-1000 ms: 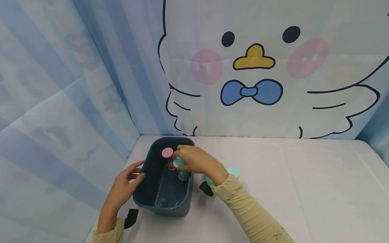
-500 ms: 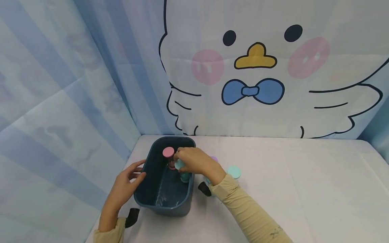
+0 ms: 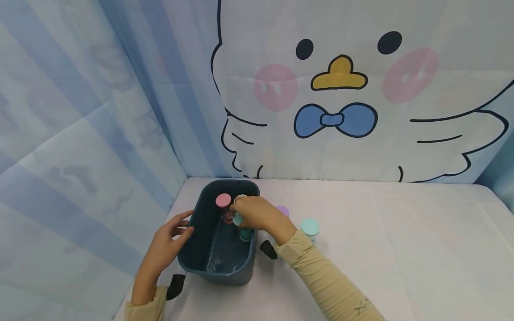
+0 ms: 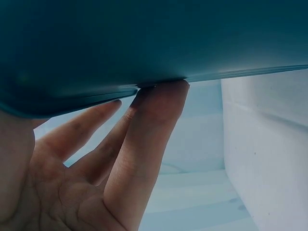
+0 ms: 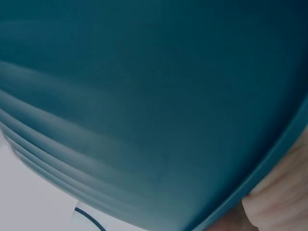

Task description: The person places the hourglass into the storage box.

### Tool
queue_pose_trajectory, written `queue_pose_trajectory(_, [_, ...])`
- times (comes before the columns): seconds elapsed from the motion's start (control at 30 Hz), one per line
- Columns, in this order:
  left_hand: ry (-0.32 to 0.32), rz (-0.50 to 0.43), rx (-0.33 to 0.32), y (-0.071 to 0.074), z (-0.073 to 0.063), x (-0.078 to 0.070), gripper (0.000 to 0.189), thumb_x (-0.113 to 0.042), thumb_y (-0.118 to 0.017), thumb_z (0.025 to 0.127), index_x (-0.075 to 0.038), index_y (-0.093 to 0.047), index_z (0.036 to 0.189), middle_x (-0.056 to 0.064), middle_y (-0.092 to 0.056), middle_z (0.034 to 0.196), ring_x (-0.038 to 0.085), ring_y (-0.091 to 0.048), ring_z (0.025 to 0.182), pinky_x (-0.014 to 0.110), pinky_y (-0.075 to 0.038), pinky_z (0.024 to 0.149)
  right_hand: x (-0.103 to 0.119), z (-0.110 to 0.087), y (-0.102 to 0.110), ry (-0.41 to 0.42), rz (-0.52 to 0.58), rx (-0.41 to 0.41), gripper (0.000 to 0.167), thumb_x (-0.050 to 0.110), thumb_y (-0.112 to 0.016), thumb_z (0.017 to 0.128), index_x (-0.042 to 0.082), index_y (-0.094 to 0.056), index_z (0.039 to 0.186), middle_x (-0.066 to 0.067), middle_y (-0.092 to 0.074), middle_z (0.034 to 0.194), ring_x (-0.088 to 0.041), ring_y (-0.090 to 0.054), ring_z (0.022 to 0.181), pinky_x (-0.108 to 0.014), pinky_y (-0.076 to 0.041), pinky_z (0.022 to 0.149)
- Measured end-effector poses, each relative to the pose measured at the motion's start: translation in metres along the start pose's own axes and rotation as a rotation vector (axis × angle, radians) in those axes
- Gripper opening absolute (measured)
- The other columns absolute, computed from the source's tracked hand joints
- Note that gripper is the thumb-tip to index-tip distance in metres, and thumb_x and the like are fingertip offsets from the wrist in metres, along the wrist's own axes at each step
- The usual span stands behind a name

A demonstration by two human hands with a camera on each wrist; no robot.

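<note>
A deep dark-blue plastic bin (image 3: 214, 258) stands at the left of the white table. My left hand (image 3: 162, 247) rests its fingertips against the bin's left side at the rim; in the left wrist view the fingers (image 4: 149, 134) reach up to its wall. Over the bin's right rim, my right hand (image 3: 259, 216) reaches inside and grips a small clear jar with a teal lid (image 3: 238, 219), partly hidden by the fingers. Beside it in the bin stands a pink-lidded jar (image 3: 223, 200). The right wrist view shows mostly the bin's outer wall (image 5: 144, 96).
Right of the bin, a mint-lidded jar (image 3: 310, 227) stands on the table (image 3: 385, 249). A purple lid (image 3: 283, 210) shows behind my right wrist. Black wrist straps (image 3: 175, 286) are on both arms. A patterned curtain (image 3: 341, 147) hangs behind the table.
The view has shifted slightly. My right hand has dropped a little with the teal-lidded jar, and a light lid now shows above its knuckles. The left hand stays against the bin.
</note>
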State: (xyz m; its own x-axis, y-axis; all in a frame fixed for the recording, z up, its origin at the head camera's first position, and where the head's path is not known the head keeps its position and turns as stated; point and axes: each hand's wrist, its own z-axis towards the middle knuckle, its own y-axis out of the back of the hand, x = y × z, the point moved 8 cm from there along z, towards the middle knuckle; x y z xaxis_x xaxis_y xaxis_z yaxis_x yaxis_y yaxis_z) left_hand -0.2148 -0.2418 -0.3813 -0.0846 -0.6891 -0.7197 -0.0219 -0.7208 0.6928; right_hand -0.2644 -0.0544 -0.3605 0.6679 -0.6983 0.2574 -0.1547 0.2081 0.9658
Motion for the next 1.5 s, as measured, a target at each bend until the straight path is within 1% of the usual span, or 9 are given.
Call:
queue_pose_trajectory(0.17, [-0.031, 0.003, -0.011, 0.0, 0.0, -0.001, 0.049, -0.025, -0.06, 0.1, -0.008, -0.048, 0.145, 0.022, -0.063, 0.125, 0.037, -0.064, 0.11, 0.054, -0.053, 0.092, -0.001, 0.0, -0.002, -0.003, 0.005, 0.008, 0.03, 0.015, -0.085, 0.078, 0.014, -0.076, 0.107, -0.002, -0.069, 0.105, -0.017, -0.065, 0.096, -0.034, -0.057, 0.085])
queue_pose_trajectory(0.37, [-0.026, 0.007, -0.013, 0.0, -0.001, 0.0, 0.05, -0.026, -0.06, 0.1, -0.008, -0.048, 0.145, 0.021, -0.063, 0.125, 0.037, -0.064, 0.11, 0.055, -0.053, 0.092, -0.001, -0.001, 0.001, 0.012, 0.01, -0.004, 0.025, 0.017, -0.084, 0.08, 0.016, -0.077, 0.104, 0.001, -0.067, 0.103, -0.013, -0.062, 0.094, -0.03, -0.056, 0.083])
queue_pose_trajectory(0.43, [-0.024, 0.008, -0.012, 0.0, 0.0, 0.0, 0.05, -0.026, -0.06, 0.1, -0.008, -0.048, 0.145, 0.022, -0.063, 0.125, 0.037, -0.064, 0.11, 0.055, -0.053, 0.093, -0.001, -0.002, 0.002, 0.023, 0.018, -0.007, 0.024, 0.017, -0.082, 0.082, 0.016, -0.076, 0.105, 0.001, -0.067, 0.104, -0.013, -0.062, 0.094, -0.029, -0.055, 0.084])
queue_pose_trajectory(0.6, [-0.023, 0.004, -0.011, 0.0, 0.0, -0.001, 0.049, -0.026, -0.06, 0.101, -0.009, -0.048, 0.146, 0.021, -0.063, 0.125, 0.038, -0.064, 0.111, 0.055, -0.052, 0.093, -0.001, -0.006, 0.009, 0.058, 0.08, -0.016, 0.024, 0.015, -0.079, 0.084, 0.011, -0.075, 0.108, -0.003, -0.066, 0.106, -0.015, -0.061, 0.097, -0.029, -0.053, 0.088])
queue_pose_trajectory(0.73, [-0.026, 0.006, -0.011, 0.0, 0.0, -0.002, 0.049, -0.025, -0.06, 0.101, -0.009, -0.048, 0.145, 0.022, -0.063, 0.125, 0.038, -0.064, 0.11, 0.055, -0.053, 0.092, -0.003, -0.012, 0.017, 0.071, 0.134, -0.027, 0.028, 0.013, -0.077, 0.086, 0.006, -0.073, 0.114, -0.008, -0.066, 0.109, -0.017, -0.059, 0.095, -0.03, -0.053, 0.085])
queue_pose_trajectory(0.93, [-0.033, 0.008, -0.013, 0.001, 0.001, -0.001, 0.049, -0.025, -0.059, 0.101, -0.008, -0.048, 0.145, 0.022, -0.063, 0.126, 0.038, -0.064, 0.11, 0.055, -0.053, 0.092, -0.009, -0.02, 0.027, 0.048, 0.152, -0.065, 0.035, 0.013, -0.076, 0.088, 0.004, -0.069, 0.121, -0.011, -0.064, 0.118, -0.021, -0.06, 0.103, -0.033, -0.053, 0.092])
queue_pose_trajectory(1.07, [-0.034, 0.007, -0.013, 0.0, 0.001, 0.0, 0.049, -0.025, -0.059, 0.101, -0.008, -0.048, 0.145, 0.022, -0.063, 0.126, 0.038, -0.064, 0.11, 0.055, -0.053, 0.092, -0.014, -0.024, 0.031, 0.034, 0.155, -0.088, 0.036, 0.013, -0.076, 0.087, 0.004, -0.069, 0.121, -0.011, -0.064, 0.118, -0.022, -0.061, 0.107, -0.035, -0.052, 0.095])
queue_pose_trajectory(1.27, [-0.031, 0.005, -0.013, 0.0, 0.001, -0.001, 0.049, -0.025, -0.059, 0.101, -0.009, -0.048, 0.146, 0.022, -0.062, 0.127, 0.038, -0.064, 0.11, 0.055, -0.053, 0.092, -0.021, -0.031, 0.036, 0.013, 0.188, -0.104, 0.036, 0.014, -0.077, 0.087, 0.003, -0.069, 0.12, -0.011, -0.064, 0.118, -0.023, -0.059, 0.112, -0.037, -0.05, 0.099])
queue_pose_trajectory(1.5, [-0.034, 0.005, -0.012, 0.0, 0.001, 0.0, 0.049, -0.024, -0.059, 0.101, -0.008, -0.048, 0.145, 0.022, -0.062, 0.127, 0.038, -0.064, 0.111, 0.054, -0.053, 0.092, -0.028, -0.043, 0.046, 0.005, 0.179, -0.168, 0.037, 0.015, -0.079, 0.085, 0.003, -0.07, 0.118, -0.008, -0.064, 0.116, -0.023, -0.06, 0.112, -0.038, -0.05, 0.1])
